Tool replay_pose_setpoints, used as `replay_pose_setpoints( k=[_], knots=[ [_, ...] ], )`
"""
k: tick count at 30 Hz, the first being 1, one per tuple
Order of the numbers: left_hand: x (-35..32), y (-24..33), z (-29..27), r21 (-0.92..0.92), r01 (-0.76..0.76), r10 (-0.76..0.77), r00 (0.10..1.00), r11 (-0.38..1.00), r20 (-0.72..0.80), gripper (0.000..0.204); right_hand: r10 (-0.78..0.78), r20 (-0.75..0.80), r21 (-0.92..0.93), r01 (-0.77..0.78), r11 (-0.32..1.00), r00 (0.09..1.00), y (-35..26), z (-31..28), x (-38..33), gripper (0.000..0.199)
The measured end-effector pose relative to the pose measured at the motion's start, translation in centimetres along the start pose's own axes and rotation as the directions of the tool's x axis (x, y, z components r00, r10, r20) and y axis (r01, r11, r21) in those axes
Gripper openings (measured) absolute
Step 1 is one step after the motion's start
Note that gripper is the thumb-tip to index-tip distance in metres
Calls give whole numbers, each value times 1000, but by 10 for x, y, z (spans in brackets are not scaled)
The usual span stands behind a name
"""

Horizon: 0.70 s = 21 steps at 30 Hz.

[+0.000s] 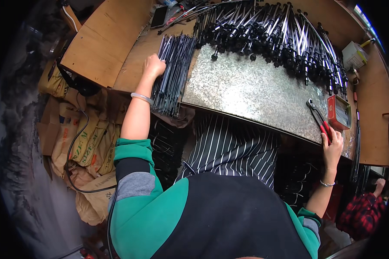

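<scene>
I see room to pass over the speckled board (246, 95), between the thin dark rods (173, 77) and the red-handled pliers (318, 116); heaped shiny rods (270, 32) block its far side.

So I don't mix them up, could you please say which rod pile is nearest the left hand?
The thin dark rods at the left; the other pile has silver shafts.

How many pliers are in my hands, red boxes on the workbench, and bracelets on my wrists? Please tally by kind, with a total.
Red-handled pliers in the right hand: 1
Red box: 1
Bracelets (pale bangle on the left wrist, silvery bracelet on the right): 2
Total: 4
</scene>
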<state>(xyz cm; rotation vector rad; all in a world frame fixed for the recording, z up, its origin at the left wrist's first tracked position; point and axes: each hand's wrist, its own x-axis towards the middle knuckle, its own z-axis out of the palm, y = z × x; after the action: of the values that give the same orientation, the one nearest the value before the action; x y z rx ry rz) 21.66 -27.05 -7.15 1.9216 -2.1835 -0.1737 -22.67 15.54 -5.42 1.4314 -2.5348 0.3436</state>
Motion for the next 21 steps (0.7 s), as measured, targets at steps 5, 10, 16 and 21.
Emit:
replay_pose_setpoints(
  k=[5,10,16,21],
  knots=[
    [-2,12,2,25,46,-43,995,999,-87,41,11,-24,5,-11,1000,1000,8,3,-3,35],
    [-8,15,-12,-127,-72,29,949,989,-314,36,7,-33,5,-7,1000,999,10,3,-4,35],
    [-6,22,-28,-138,-220,149,904,966,-401,36,-6,-41,-4,6,1000,999,10,3,-3,36],
    [-22,49,-61,-216,-213,60,831,953,-553,28,-2,-48,15,2,1000,999,11,5,-1,36]
  ],
)
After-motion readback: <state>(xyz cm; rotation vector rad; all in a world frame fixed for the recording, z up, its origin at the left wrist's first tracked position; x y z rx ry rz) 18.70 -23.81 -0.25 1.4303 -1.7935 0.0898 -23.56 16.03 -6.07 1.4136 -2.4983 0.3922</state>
